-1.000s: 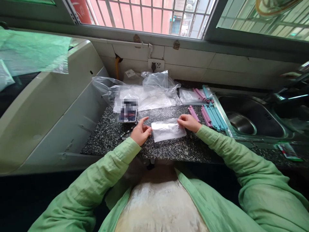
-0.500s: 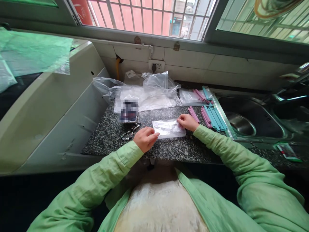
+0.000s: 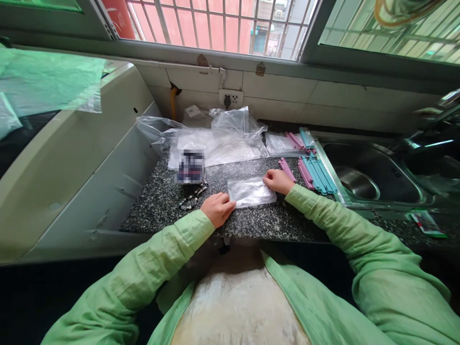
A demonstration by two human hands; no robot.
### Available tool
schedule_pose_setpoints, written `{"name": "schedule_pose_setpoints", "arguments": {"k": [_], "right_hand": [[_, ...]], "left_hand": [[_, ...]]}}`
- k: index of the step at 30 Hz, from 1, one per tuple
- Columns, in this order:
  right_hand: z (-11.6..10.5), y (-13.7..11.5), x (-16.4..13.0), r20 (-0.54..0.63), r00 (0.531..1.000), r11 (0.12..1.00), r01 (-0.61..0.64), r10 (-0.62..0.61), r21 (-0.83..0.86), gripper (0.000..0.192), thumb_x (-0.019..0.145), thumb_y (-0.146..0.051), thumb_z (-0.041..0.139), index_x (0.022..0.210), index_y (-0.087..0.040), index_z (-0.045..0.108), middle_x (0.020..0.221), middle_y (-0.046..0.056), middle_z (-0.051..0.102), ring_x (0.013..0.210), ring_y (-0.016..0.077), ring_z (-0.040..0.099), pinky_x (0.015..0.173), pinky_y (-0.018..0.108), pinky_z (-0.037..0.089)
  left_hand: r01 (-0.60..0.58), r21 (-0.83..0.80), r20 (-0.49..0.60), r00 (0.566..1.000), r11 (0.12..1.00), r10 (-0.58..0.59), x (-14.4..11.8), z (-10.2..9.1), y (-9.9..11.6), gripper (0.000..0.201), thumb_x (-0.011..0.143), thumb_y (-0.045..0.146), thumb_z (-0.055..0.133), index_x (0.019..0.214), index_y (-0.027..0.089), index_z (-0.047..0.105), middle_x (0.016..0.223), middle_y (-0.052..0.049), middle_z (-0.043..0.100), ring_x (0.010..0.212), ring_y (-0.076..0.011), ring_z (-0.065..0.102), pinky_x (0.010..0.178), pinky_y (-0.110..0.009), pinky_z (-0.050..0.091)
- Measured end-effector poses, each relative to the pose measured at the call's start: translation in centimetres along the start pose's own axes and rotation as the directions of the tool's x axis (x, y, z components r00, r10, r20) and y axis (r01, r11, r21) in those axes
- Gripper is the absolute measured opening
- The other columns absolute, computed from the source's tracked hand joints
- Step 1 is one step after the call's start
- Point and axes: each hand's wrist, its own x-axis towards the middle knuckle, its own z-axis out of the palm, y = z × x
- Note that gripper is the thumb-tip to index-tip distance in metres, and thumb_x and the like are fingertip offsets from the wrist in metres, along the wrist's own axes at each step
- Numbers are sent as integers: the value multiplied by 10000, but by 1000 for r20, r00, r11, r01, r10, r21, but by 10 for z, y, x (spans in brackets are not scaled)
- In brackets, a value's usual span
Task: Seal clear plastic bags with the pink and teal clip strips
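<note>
A small clear plastic bag (image 3: 250,191) lies flat on the speckled granite counter (image 3: 258,223). My left hand (image 3: 217,208) rests at the bag's lower left corner, fingers curled, touching its edge. At the bag's upper right corner, my right hand (image 3: 277,181) pinches the plastic. Both sleeves are light green.
Pink and blue sealing clips (image 3: 312,172) lie right of the bag beside a steel sink (image 3: 362,179). Loose clear bags (image 3: 219,139) are heaped at the back, below a wall socket (image 3: 230,99). A phone (image 3: 189,166) and a bead chain (image 3: 194,194) lie to the left. A white appliance (image 3: 72,158) stands at the left.
My left hand has slid from the bag's left edge down toward the counter's front edge, and its fingers have curled. My right hand has stayed on the bag's upper right corner.
</note>
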Motion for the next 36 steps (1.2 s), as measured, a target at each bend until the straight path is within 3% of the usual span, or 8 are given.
{"name": "schedule_pose_setpoints", "arguments": {"k": [7,10,12,15,18,20,23,36], "right_hand": [[-4,0,0,-16,1000,993,16,-18,-114,130,708,-265,503,672,-160,570,650,48,604,604,140,520,552,235,339],[-14,3,-7,-81,997,996,2,-10,-88,170,713,-319,513,754,-168,579,667,37,603,610,144,523,561,244,356],[-21,8,-18,-152,986,996,62,-71,-63,180,738,-315,486,787,-167,577,678,36,601,597,138,516,570,250,370],[-27,18,-43,-217,921,946,302,-322,-121,205,781,-307,435,798,-162,579,727,58,592,620,136,508,613,262,389],[-25,27,-66,-88,815,804,538,-573,-251,231,796,-338,431,811,-178,596,799,72,589,740,158,511,667,270,388],[-20,31,-75,-24,756,721,614,-654,-320,244,806,-347,423,824,-183,602,805,71,584,750,163,494,672,280,378],[-13,34,-75,-12,715,665,643,-699,-381,259,819,-342,407,833,-174,603,802,75,577,731,163,466,669,294,363],[-4,28,-68,57,639,518,669,-767,-534,273,856,-219,353,726,-168,587,702,58,553,694,146,407,611,285,290]], "left_hand": [[14,-25,21,1000,1000,-13,-1,2,-1,261,811,258,374,868,160,609,687,-60,523,628,-143,441,560,-275,363],[42,-69,41,998,997,-39,0,2,-1,267,812,263,367,870,162,608,692,-63,520,633,-145,451,560,-281,365],[52,-83,48,998,995,-48,0,2,-1,264,810,261,369,864,163,609,690,-64,520,634,-147,456,561,-282,366],[51,-73,51,998,996,-47,0,1,-1,260,807,253,372,861,162,610,685,-65,526,630,-148,457,562,-282,367],[41,-54,54,998,998,-38,-1,1,-1,257,803,251,379,871,161,610,692,-66,537,643,-149,463,577,-281,372],[39,-46,59,998,998,-37,-1,1,-2,258,803,254,380,872,160,610,697,-67,542,652,-150,467,587,-281,376],[45,-42,61,997,998,-43,-1,1,-1,262,804,258,381,863,154,614,698,-70,546,652,-154,469,588,-283,381],[77,-56,42,996,995,-75,-1,1,0,245,791,271,407,853,147,609,715,-70,558,658,-157,488,603,-281,401]]}}
